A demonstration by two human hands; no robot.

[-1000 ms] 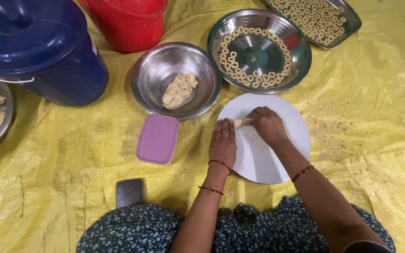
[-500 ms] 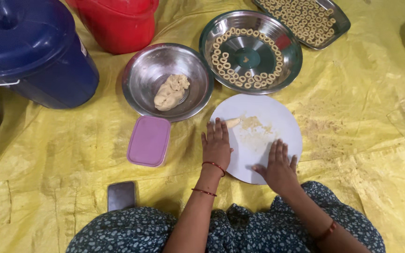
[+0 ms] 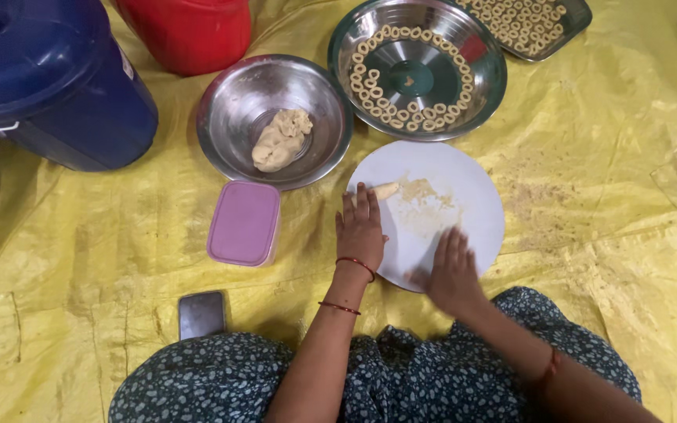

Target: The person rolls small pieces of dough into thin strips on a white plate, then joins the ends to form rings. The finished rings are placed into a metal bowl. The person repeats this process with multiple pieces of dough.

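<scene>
A round white board [image 3: 464, 184] lies on a yellow sheet [image 3: 605, 157] spread over the floor, just in front of the seated person's knees. The left hand [image 3: 360, 229] rests palm down on the board's left edge, its fingers [image 3: 363, 202] straight and held close together, their tips touching a short roll of dough [image 3: 385, 190]. The roll lies near the board's upper left edge, its long axis running roughly left to right with the right end tilted slightly away from the person; the near end is tucked under the fingertips. The right hand [image 3: 452, 270] lies flat on the near edge of the board, fingers stretched out and slightly spread, blurred, holding nothing. Crumbs of dough smear the board's middle. Beyond the board's far left edge stands a steel bowl [image 3: 229, 110] with a lump of dough [image 3: 280, 139]; beside it, a steel plate [image 3: 487, 66] carries small dough rings [image 3: 385, 102]. A lilac lidded box [image 3: 244, 222] sits left of the board, a dark phone [image 3: 200, 314] nearer the person.
</scene>
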